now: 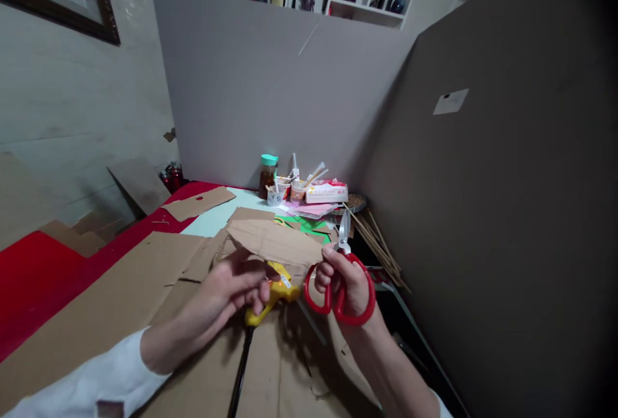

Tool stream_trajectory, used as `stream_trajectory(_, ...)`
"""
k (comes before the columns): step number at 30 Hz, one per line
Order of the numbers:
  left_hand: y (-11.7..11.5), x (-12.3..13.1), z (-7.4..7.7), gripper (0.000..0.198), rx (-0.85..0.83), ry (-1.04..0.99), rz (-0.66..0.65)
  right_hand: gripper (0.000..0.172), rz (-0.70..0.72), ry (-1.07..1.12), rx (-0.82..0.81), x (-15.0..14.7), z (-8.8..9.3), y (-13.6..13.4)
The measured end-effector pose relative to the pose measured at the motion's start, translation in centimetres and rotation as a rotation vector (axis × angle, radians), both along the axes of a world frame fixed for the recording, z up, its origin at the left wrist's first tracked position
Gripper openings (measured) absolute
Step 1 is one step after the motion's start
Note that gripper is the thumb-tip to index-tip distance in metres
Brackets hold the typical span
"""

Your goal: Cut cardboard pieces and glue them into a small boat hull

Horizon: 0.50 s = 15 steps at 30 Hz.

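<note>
Grey panel (284, 83): upright, well beyond your left hand (234, 286) and right hand (355, 283); a darker panel (506, 180) stands off to the right of your right hand.
Desk (130, 241): beneath both hands, its red cover showing to the left of your left hand.
Cardboard sheet (120, 295): flat under both hands, reaching left past your left forearm.
Wooden sticks (381, 247): slanting, just beyond your right hand and to its right.
Right hand: closed on two things — fingers through the red loops of the scissors (343, 248), thumb and finger pinching one end of the oval cardboard piece (275, 241).
Left hand: half curled, fingers loosely apart over the glue gun (288, 293); you may be touching it or the oval cardboard piece, I cannot tell.
Oval cardboard piece: raised, long axis crosswise, from your right fingertips leftward and slightly away — the right hand is nearer, and the free end lies beyond your left fingers.
Scissors: blades pointing away from you, beside the pinched end rather than across it.
Glue gun: yellow, between your hands, its black cable trailing towards you.
Lidded jar (266, 180): far beyond the space between your hands.
Translucent stick (313, 323): just left of your right wrist.
</note>
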<state>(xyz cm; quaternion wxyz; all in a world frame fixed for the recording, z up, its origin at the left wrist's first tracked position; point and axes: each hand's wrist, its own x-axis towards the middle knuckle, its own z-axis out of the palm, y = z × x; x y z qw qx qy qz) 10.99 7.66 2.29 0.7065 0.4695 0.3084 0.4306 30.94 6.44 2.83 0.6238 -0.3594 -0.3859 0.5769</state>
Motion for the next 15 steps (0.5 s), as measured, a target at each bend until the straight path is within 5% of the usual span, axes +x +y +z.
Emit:
stream_trajectory(3,-1.7,0.8,-0.3,0.026,-0.009,-0.036,0.001,0.043,-0.069,0.005,-0.007,-2.3,-1.1,-0.9)
stream_trajectory(7,-2.3,0.9,0.0,0.032,-0.096,-0.045,0.070,0.034,0.043,-0.147,-0.010,-4.3,-1.5,-3.1)
stream_trajectory(15,-1.3,-0.6,1.7,0.026,-0.149,-0.104,0.262,0.030,0.188,-0.602,0.066,-1.6,-0.6,-4.0)
